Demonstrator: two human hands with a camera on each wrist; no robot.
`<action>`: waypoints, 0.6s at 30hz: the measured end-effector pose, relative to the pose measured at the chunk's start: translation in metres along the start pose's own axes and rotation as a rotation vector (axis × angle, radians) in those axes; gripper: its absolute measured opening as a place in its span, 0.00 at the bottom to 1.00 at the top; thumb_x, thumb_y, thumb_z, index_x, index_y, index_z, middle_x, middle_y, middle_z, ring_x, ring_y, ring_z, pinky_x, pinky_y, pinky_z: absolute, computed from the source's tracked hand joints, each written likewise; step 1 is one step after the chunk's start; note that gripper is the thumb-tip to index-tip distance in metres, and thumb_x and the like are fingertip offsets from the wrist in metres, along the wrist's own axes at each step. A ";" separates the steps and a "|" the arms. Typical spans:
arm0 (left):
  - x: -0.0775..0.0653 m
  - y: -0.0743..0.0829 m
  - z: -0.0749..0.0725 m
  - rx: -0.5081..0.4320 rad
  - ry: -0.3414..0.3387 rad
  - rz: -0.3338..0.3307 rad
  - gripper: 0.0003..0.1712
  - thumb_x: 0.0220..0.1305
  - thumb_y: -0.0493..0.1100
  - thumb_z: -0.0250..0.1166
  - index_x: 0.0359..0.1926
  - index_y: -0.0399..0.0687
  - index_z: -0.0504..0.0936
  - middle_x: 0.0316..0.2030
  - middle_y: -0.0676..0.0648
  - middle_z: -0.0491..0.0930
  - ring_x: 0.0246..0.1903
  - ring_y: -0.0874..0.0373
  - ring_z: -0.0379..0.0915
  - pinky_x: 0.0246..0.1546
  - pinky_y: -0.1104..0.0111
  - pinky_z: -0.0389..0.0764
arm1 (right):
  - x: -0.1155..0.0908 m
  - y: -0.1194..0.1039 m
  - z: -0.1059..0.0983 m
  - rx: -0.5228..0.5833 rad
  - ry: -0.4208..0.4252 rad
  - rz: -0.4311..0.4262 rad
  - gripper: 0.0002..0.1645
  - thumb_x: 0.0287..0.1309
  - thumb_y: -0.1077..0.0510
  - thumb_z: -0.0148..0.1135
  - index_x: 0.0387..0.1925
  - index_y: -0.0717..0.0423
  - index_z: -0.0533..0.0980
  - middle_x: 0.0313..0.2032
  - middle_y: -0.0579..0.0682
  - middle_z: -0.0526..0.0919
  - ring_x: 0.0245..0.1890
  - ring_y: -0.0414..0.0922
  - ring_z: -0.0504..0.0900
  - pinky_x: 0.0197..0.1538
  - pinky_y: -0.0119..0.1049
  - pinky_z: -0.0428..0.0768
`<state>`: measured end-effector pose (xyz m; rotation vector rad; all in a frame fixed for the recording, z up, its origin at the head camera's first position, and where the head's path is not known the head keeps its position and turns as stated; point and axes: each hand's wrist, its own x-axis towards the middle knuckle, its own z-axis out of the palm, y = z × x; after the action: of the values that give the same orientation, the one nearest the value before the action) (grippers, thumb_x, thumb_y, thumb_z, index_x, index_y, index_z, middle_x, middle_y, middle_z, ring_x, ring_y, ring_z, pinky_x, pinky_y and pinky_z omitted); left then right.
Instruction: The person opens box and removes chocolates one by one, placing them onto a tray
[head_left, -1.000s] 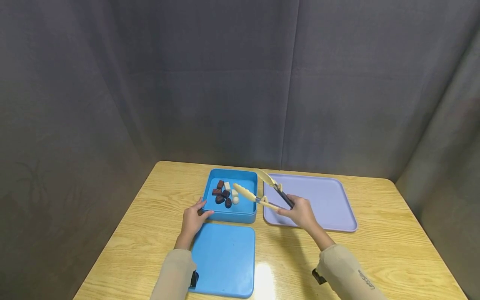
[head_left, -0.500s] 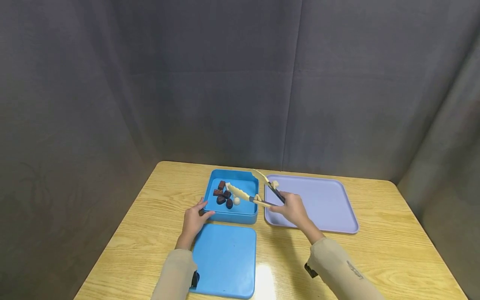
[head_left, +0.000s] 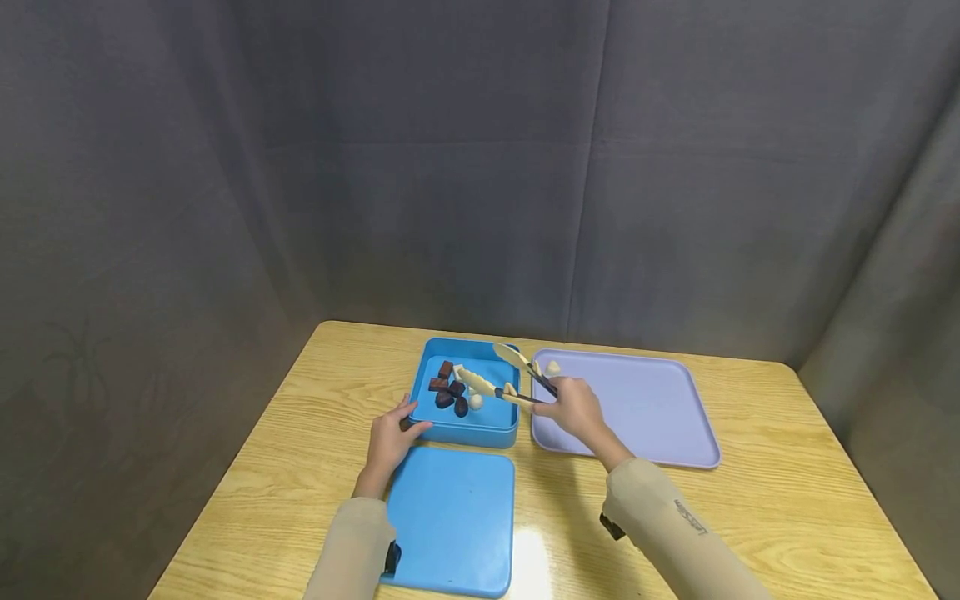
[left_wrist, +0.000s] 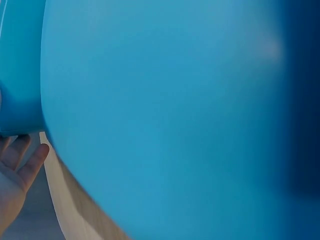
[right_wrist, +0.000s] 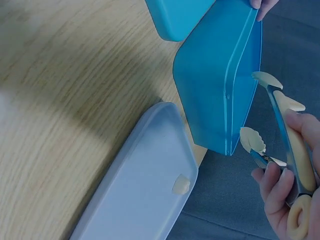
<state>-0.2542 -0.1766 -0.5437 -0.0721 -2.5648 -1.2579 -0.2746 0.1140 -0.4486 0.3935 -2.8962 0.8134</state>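
Observation:
My right hand point(head_left: 579, 410) grips a pair of tongs point(right_wrist: 294, 145) with cream tips and dark arms. In the head view the tong tips stand spread over the blue box point(head_left: 465, 435), nothing visible between them. Dark brown chocolates point(head_left: 445, 400) and a white ball-shaped one point(head_left: 476, 402) lie in the box, with another white piece point(head_left: 457, 372) partly behind a tip. My left hand point(head_left: 390, 435) touches the box's near left corner, fingers mostly straight, thumb at the front rim. The left wrist view shows its fingers point(left_wrist: 34, 162) against the box wall.
Right of the box lies a lilac tray point(head_left: 630, 408), one white piece point(head_left: 552, 367) near its back left corner. A flat blue lid point(head_left: 457, 525) lies in front of the box, under my left forearm. Dark curtains point(head_left: 450, 208) surround the wooden table point(head_left: 780, 500).
My right hand has moved left with the tongs, whose tips now reach further over the box. The white piece on the tray has come into view. My left hand stays at the box corner.

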 end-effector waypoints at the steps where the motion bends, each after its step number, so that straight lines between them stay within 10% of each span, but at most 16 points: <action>1: 0.000 0.000 0.000 -0.003 0.002 -0.001 0.30 0.48 0.44 0.69 0.51 0.32 0.74 0.55 0.36 0.66 0.56 0.41 0.61 0.52 0.54 0.66 | 0.001 -0.001 0.000 -0.006 -0.005 0.002 0.20 0.38 0.50 0.72 0.19 0.59 0.71 0.11 0.45 0.62 0.14 0.40 0.58 0.15 0.31 0.57; 18: -0.002 0.002 0.002 -0.013 0.009 0.008 0.30 0.48 0.45 0.68 0.50 0.32 0.75 0.55 0.35 0.67 0.55 0.41 0.61 0.52 0.54 0.66 | 0.013 -0.005 0.005 -0.105 -0.073 0.029 0.18 0.37 0.53 0.73 0.14 0.56 0.71 0.13 0.46 0.66 0.17 0.42 0.63 0.16 0.32 0.60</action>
<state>-0.2522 -0.1734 -0.5439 -0.0787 -2.5465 -1.2693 -0.2861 0.1045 -0.4482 0.3796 -3.0030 0.6612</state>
